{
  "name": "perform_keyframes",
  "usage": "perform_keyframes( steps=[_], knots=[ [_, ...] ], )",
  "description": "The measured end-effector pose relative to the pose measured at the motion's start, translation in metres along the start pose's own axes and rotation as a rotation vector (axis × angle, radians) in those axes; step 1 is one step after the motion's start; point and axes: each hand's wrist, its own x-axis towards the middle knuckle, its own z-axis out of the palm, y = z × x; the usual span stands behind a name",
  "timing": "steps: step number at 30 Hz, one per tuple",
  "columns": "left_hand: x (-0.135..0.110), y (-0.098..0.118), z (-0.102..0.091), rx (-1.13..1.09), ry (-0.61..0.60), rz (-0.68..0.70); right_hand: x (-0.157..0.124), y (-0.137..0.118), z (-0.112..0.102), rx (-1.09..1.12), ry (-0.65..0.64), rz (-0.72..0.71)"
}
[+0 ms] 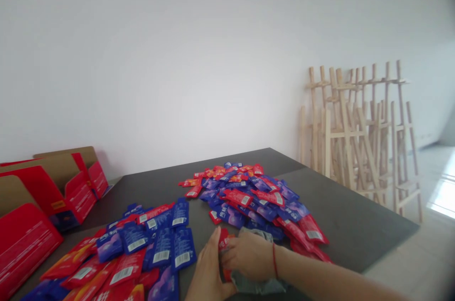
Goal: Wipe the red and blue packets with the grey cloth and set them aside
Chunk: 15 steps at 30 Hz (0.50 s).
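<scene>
My left hand [209,270] is closed on a small red pouch [223,238] at the bottom middle, with the pouch's top sticking up between my hands. From the right, my right hand [250,254] reaches in with a red string around the wrist. Its fingers are bent against the pouch's face and closed on a grey-green cloth [258,286], which shows above and below the hand. Behind my hands lies a heap of red and blue pouches [249,196]. Another pile of red and blue pouches [131,253] spreads left of my left hand. Much of the held pouch is hidden by my fingers.
Open red display boxes [76,196] with brown cardboard insides stand along the left side of the dark table [341,215]. A white wall [199,64] rises behind the table. Several wooden easels [346,135] lean together at the right, beyond the table's edge.
</scene>
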Motion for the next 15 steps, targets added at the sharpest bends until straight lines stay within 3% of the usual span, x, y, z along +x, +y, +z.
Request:
perform_keyframes(
  steps=[4,8,15],
  knots=[
    [0.001,-0.004,0.004,0.048,-0.007,0.060,-0.020,-0.007,0.000,0.067,0.001,-0.084],
    [0.001,0.000,0.001,0.034,-0.092,-0.004,-0.035,-0.001,-0.005,0.161,0.010,-0.085],
    [0.000,0.013,-0.011,-0.007,-0.154,-0.067,-0.016,0.018,-0.014,0.042,-0.010,0.232]
  ],
)
